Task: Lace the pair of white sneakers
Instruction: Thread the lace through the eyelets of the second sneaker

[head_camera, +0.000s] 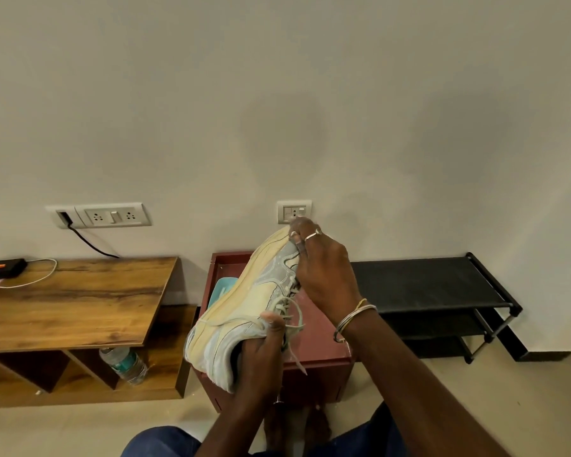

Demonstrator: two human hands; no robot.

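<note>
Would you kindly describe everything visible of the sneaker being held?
The sneaker is white with pale grey panels and a yellowed sole, and its upper looks like worn synthetic. It is held in the air on its side, sole to the left, toe up toward the wall. The left hand grips its heel opening; the right hand grips near the toe. Its lace is loosely threaded, one end dangling.

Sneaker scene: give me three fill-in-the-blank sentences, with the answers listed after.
The left hand grips the sneaker at its ___ end.
The right hand holds the sneaker's ___ end.
The bottle sits on the lower shelf of the ___ table.
Missing words: heel; toe; wooden.
</note>
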